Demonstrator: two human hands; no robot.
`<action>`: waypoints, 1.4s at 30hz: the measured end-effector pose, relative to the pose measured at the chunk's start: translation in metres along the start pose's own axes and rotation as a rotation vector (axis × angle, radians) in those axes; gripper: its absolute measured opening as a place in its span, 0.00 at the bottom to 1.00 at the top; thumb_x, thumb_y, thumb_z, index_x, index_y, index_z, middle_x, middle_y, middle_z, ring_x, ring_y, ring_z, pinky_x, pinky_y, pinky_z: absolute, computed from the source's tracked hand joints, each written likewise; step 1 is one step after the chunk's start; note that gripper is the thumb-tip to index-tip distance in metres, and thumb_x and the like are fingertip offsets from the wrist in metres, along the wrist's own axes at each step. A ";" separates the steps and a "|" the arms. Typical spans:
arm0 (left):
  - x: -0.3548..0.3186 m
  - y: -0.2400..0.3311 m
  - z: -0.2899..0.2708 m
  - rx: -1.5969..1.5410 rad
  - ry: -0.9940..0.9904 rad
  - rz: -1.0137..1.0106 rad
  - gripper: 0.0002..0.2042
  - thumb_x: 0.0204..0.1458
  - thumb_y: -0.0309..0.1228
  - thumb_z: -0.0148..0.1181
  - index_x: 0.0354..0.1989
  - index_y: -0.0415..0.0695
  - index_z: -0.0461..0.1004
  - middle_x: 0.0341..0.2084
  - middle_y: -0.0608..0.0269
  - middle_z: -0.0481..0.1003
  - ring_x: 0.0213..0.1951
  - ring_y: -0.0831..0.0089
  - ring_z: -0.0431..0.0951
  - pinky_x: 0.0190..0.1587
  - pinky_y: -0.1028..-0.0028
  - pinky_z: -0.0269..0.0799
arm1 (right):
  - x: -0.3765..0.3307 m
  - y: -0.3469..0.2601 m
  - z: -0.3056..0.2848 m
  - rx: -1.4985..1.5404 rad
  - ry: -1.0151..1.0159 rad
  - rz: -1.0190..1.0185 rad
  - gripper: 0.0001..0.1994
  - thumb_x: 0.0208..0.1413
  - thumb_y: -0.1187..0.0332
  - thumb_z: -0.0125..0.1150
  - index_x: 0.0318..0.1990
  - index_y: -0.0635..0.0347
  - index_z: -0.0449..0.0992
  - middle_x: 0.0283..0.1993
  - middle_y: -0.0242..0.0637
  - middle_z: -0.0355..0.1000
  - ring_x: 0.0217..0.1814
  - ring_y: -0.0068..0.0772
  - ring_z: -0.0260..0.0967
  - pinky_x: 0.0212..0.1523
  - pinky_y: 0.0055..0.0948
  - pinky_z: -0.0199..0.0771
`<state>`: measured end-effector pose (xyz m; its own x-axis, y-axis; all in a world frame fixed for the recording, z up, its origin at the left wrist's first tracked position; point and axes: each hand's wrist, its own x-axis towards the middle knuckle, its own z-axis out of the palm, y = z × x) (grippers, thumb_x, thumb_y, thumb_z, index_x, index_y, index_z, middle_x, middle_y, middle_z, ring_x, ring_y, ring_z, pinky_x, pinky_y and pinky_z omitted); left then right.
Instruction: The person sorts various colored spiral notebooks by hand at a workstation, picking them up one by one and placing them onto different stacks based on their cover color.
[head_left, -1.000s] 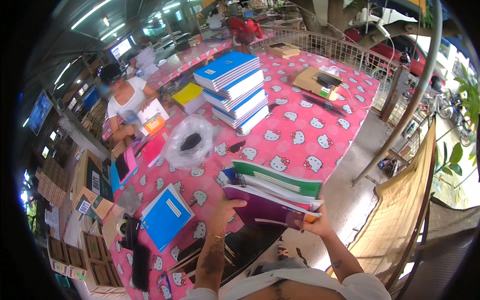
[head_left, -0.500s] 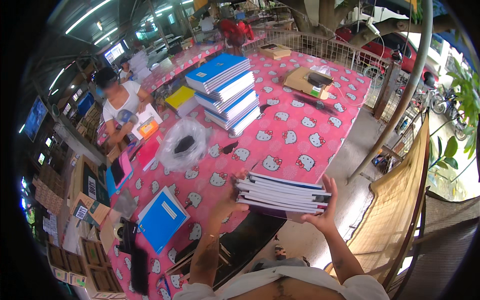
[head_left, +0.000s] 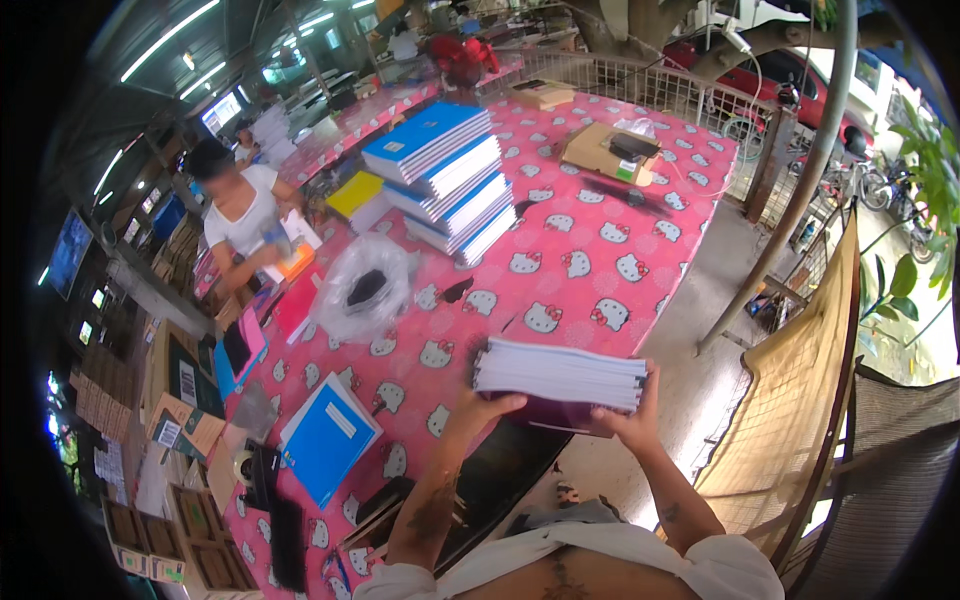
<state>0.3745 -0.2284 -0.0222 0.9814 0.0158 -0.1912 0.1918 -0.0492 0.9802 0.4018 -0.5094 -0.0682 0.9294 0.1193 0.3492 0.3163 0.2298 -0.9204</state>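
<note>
Between my two hands is a thick stack of notebooks (head_left: 560, 372), white page edges toward me and a dark purple cover at the near side. My left hand (head_left: 490, 407) is closed on its left end, thumb across the near cover. At the right end my right hand (head_left: 632, 415) grips it the same way. The stack is at the table's near right edge; whether it rests on the tabletop I cannot tell. Left of it lies a blue notebook (head_left: 328, 440) on loose sheets. Beyond stands a tall pile of blue spiral notebooks (head_left: 450, 190).
A pink patterned cloth covers the table (head_left: 590, 290). On it are a clear plastic bag roll (head_left: 365, 288), a yellow-topped stack (head_left: 357, 195), a cardboard box (head_left: 608, 152) and a black brush (head_left: 288, 540). A co-worker (head_left: 235, 210) handles papers at the far left. A metal pole (head_left: 790, 235) stands right.
The notebooks in my hands have drawn together into a tighter block and tipped, showing more of the purple cover. Both thumbs now press on its near face. The co-worker's hand has shifted.
</note>
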 end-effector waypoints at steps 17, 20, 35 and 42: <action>-0.002 0.028 0.016 -0.267 0.086 0.448 0.35 0.50 0.23 0.70 0.67 0.38 0.61 0.58 0.60 0.67 0.57 0.74 0.68 0.61 0.71 0.65 | 0.012 0.006 -0.013 -0.110 -0.084 -0.172 0.68 0.31 0.54 0.87 0.75 0.58 0.39 0.65 0.42 0.57 0.66 0.39 0.61 0.66 0.40 0.63; 0.000 0.029 0.028 -0.100 0.282 0.479 0.27 0.55 0.25 0.67 0.63 0.36 0.66 0.48 0.63 0.72 0.49 0.78 0.72 0.53 0.74 0.69 | 0.008 0.004 -0.008 -0.063 -0.054 -0.102 0.66 0.32 0.56 0.87 0.75 0.58 0.41 0.66 0.42 0.57 0.67 0.40 0.60 0.66 0.39 0.63; 0.013 0.009 0.005 -0.228 0.177 0.276 0.29 0.57 0.30 0.64 0.66 0.37 0.63 0.52 0.61 0.73 0.54 0.76 0.70 0.57 0.74 0.66 | 0.010 -0.013 -0.004 -0.043 -0.034 -0.009 0.58 0.36 0.64 0.86 0.72 0.63 0.49 0.59 0.42 0.62 0.60 0.35 0.66 0.60 0.34 0.68; 0.031 -0.014 0.003 -0.421 -0.018 0.321 0.32 0.52 0.30 0.66 0.66 0.39 0.63 0.55 0.61 0.71 0.56 0.70 0.72 0.61 0.67 0.65 | 0.014 -0.004 -0.015 -0.162 -0.044 -0.018 0.55 0.35 0.61 0.86 0.68 0.63 0.51 0.59 0.43 0.59 0.62 0.36 0.61 0.63 0.38 0.63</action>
<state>0.4026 -0.2305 -0.0424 0.9911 0.0485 0.1244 -0.1335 0.3566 0.9247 0.4168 -0.5235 -0.0625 0.9151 0.1600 0.3700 0.3627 0.0737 -0.9290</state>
